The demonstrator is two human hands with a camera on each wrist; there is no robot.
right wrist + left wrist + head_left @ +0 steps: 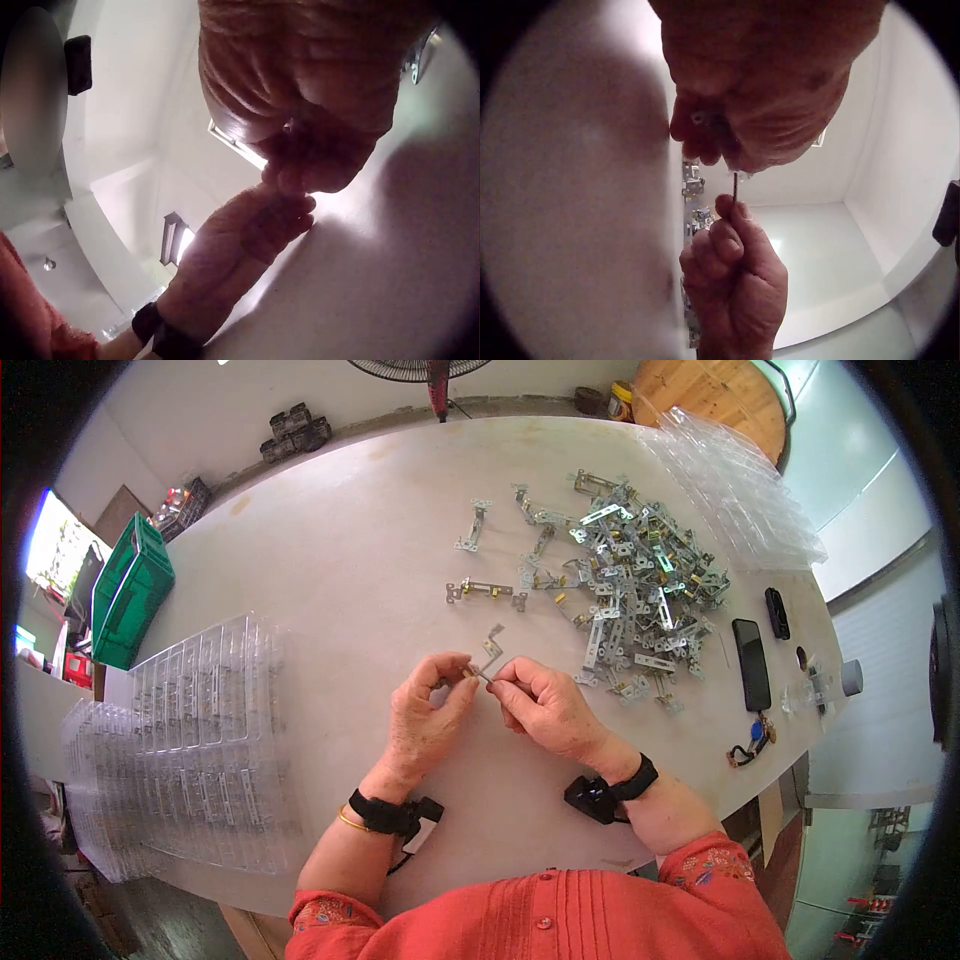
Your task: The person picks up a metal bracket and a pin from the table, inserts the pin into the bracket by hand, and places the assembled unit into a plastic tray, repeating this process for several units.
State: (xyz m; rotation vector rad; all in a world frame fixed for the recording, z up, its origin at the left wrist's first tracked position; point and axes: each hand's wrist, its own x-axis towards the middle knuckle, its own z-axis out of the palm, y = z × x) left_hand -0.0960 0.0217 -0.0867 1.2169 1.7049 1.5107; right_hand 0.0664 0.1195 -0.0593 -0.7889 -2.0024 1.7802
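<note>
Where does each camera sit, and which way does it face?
Head: on the person's head, facing forward and down over the table; shows both forearms, left hand, right hand and red top.
Left wrist: on that wrist, looking past the left hand toward the right.
Right wrist: on that wrist, looking past the right hand toward the left; the red top shows too.
Shared: head and left wrist views both show a thin metal piece.
</note>
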